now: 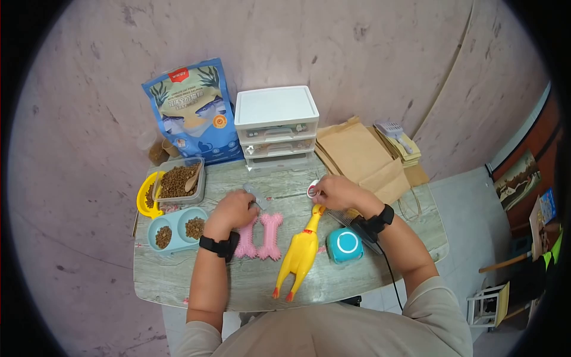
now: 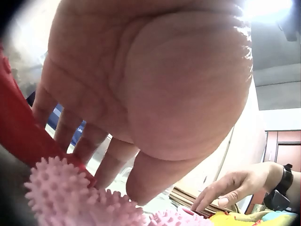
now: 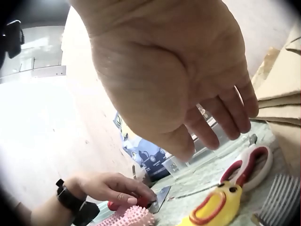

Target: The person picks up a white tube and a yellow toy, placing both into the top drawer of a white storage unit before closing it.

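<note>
My left hand (image 1: 231, 209) reaches down over a red-handled tool (image 3: 146, 198) with a flat metal blade; its fingers are nearly straight in the left wrist view. Two pink spiky bone toys (image 1: 270, 236) lie beside this hand. My right hand (image 1: 340, 193) hovers with relaxed fingers above scissors (image 3: 257, 173) that have red and white handles. A yellow rubber chicken (image 1: 299, 253) lies with its head close under that hand. By the right wrist are a metal comb (image 3: 282, 200) and a teal round-topped item (image 1: 345, 245).
A white drawer unit (image 1: 276, 107) and a blue pet food bag (image 1: 193, 113) stand at the back. Kibble fills a clear tub (image 1: 200, 178) and a double bowl (image 1: 176, 220) on the left. Brown paper bags (image 1: 357, 154) and a litter scoop (image 1: 389, 130) are back right.
</note>
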A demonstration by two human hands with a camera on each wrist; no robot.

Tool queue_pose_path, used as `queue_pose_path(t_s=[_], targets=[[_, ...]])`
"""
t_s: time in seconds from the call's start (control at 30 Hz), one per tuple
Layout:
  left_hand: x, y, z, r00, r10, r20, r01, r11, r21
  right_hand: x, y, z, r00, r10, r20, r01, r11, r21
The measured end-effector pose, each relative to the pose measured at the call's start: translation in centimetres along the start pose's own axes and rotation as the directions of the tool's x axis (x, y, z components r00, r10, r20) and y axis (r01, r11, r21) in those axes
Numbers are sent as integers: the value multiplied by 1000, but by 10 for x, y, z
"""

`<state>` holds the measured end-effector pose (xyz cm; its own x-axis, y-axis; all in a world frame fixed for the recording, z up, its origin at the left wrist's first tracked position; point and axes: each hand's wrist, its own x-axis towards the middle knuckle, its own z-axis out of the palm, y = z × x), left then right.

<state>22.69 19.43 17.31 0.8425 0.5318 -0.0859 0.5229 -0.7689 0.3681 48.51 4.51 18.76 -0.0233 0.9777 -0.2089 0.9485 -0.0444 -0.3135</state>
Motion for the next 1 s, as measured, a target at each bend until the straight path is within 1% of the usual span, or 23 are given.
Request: queue_pose_path(t_s=[0.03,0.07,0.1,0.13,0.2,0.23,0.3,0.33,0.4,0.43,0.5,0.6,0.63,0.7,0.73,0.8,0.87,0.93,0.97,1.0], targets=[[0,1,-1,1000,-1,-2,1,1000,0,4,2,-1,1000,-2,0,2,1000,-2],[0,2,-2,1000,-13,22,13,1000,-1,9,5,0,975,-42,-217,43,999,1],[-1,4,-2,999,-25,48,25,1000,-1,14,6,-2,902,-78,-424,84,996,-4],[0,5,-2,999,-25,47,25,1000,0,21,3,-8,902,-79,-425,85,996,-4],[1,11,-1,997,34,-69,-36,999,-14,35,-2,-19,918,58,-392,-17,994,107],[1,14,1,997,37,-69,-38,999,-11,40,0,-16,917,60,-395,-19,994,108],[2,20,1,983,74,-169,-80,996,-27,52,5,-11,931,70,-359,-55,997,52],[3,23,0,982,75,-174,-80,996,-26,53,5,-10,930,67,-361,-53,997,48],[1,29,-5,992,46,-117,-56,995,-84,50,2,-10,957,65,-283,-47,997,68],[0,30,-7,992,43,-117,-54,994,-90,48,0,-11,959,64,-277,-48,997,65],[2,33,-9,992,14,-124,-25,996,-83,40,-4,-12,978,81,-192,-70,996,62],[2,41,-17,992,22,-128,-33,996,-80,27,-12,-12,980,102,-172,-84,990,114],[3,40,-15,992,31,-120,-42,995,-87,20,-12,-12,979,116,-167,-97,989,115],[2,35,-12,986,57,-156,-72,993,-96,3,-12,-11,923,98,-371,-64,993,102],[2,33,-12,986,61,-152,-78,992,-104,-11,-15,-15,924,105,-367,-73,992,100],[-1,30,-14,983,46,-175,-67,991,-115,-49,-19,-22,899,120,-422,-65,988,143],[-1,30,-18,983,52,-176,-73,991,-114,-85,-16,-16,918,131,-375,-116,991,61],[-1,32,-21,983,62,-174,-83,990,-112,-117,-16,-10,940,267,-213,-264,964,44],[-1,34,-23,986,55,-160,-77,988,-133,-128,-16,-3,939,273,-207,-270,962,42],[-1,36,-23,988,48,-145,-70,986,-152,-139,-17,4,927,269,-263,-279,960,-3]])
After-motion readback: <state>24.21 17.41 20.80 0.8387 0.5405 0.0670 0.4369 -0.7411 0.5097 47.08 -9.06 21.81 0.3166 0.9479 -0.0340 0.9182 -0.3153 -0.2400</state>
